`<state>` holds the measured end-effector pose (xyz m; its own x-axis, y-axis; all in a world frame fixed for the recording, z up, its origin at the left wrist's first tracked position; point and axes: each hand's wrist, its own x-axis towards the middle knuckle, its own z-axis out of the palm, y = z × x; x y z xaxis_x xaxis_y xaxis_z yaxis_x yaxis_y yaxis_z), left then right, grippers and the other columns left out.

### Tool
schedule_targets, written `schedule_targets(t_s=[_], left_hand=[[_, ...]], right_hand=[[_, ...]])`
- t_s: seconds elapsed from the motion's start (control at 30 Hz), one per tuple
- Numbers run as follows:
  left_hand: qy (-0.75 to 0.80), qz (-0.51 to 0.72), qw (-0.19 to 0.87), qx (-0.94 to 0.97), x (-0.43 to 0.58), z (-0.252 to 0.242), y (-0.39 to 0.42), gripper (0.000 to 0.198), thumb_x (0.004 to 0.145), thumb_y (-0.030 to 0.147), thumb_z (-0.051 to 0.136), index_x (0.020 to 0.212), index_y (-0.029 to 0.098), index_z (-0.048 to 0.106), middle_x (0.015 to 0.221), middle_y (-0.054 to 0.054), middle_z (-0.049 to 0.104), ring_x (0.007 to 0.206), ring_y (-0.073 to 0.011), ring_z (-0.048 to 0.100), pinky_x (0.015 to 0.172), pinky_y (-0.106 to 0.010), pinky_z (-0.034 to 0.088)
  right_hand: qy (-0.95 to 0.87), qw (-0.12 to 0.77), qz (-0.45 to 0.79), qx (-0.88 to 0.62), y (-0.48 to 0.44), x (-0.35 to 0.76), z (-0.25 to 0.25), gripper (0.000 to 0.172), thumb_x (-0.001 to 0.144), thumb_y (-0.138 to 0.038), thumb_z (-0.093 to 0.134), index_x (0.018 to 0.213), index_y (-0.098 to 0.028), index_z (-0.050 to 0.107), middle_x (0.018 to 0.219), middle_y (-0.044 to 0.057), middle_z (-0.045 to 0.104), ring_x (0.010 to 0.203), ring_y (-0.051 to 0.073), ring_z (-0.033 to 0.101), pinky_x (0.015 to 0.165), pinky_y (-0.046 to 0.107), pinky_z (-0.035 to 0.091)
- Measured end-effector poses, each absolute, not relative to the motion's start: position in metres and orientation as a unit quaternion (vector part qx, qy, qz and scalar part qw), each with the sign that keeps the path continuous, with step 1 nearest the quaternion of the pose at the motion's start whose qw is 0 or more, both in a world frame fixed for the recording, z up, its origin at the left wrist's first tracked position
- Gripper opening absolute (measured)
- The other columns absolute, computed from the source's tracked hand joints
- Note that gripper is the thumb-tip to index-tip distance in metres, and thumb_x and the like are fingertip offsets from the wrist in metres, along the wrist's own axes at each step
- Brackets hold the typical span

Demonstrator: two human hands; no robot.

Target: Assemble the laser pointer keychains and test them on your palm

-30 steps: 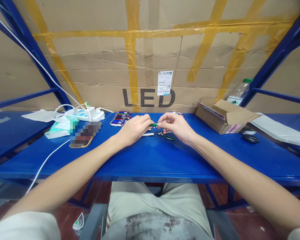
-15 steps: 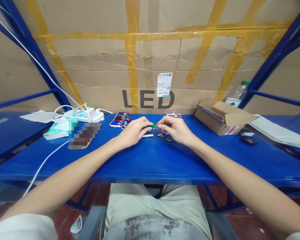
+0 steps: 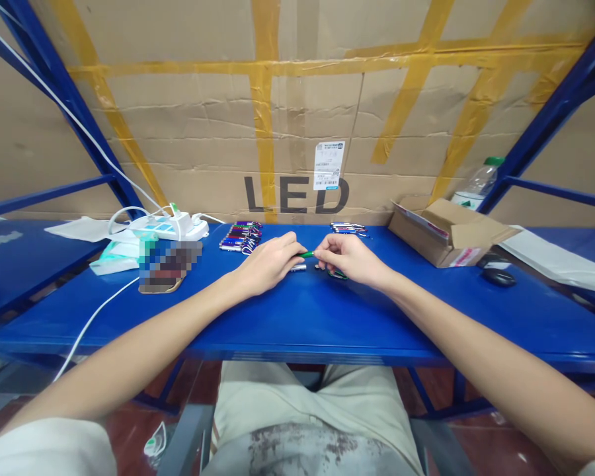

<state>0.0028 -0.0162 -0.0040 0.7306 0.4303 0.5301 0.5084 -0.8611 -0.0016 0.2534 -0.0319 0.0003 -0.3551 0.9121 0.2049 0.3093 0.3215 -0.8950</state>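
My left hand (image 3: 272, 259) is closed around a small green flashlight (image 3: 306, 254) at the middle of the blue table (image 3: 297, 317). My right hand (image 3: 350, 256) meets it from the right, its fingertips pinched at the green tip; what they pinch is too small to make out. Just below my hands a small silver tube (image 3: 298, 268) lies on the table. A green carabiner (image 3: 338, 274) and tiny round parts sit under my right hand, partly hidden.
A row of coloured mini flashlights (image 3: 238, 237) lies behind my left hand, a few more (image 3: 348, 229) behind my right. Left: a power strip (image 3: 168, 227) with white cables, a blurred flat object (image 3: 168, 266). Right: an open cardboard box (image 3: 451, 231), a bottle (image 3: 476, 182), a black mouse (image 3: 496, 277).
Both hands stay together on the green flashlight. My right hand has drawn in slightly, its fingers closing over the small parts and carabiner on the table.
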Motion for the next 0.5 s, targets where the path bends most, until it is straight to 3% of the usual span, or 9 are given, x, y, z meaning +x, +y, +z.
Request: schedule_targets(t_s=[0.33,0.5], left_hand=[[-0.238,-0.242,0.246,-0.908,0.0066,-0.0019,-0.0208,0.038,0.12,0.032,0.036,0.115,0.016,0.07,0.101,-0.01,0.066,0.086,-0.0223,0.061,0.078,-0.035,0.043],[-0.227,-0.228,0.271,-0.907,0.0084,-0.0018,-0.0223,0.039,0.119,0.026,0.033,0.107,0.016,0.069,0.097,-0.01,0.065,0.084,-0.0233,0.058,0.078,-0.037,0.041]], right_hand=[[-0.652,0.4,0.481,-0.427,-0.0303,0.2494,-0.0002,0.032,0.081,-0.042,0.088,0.072,-0.018,0.068,0.066,0.002,0.071,0.052,0.011,0.055,0.047,0.024,0.04],[-0.622,0.393,0.52,-0.433,-0.029,0.2493,-0.0016,0.032,0.077,-0.039,0.09,0.068,-0.018,0.067,0.064,0.002,0.067,0.05,0.01,0.052,0.045,0.025,0.036]])
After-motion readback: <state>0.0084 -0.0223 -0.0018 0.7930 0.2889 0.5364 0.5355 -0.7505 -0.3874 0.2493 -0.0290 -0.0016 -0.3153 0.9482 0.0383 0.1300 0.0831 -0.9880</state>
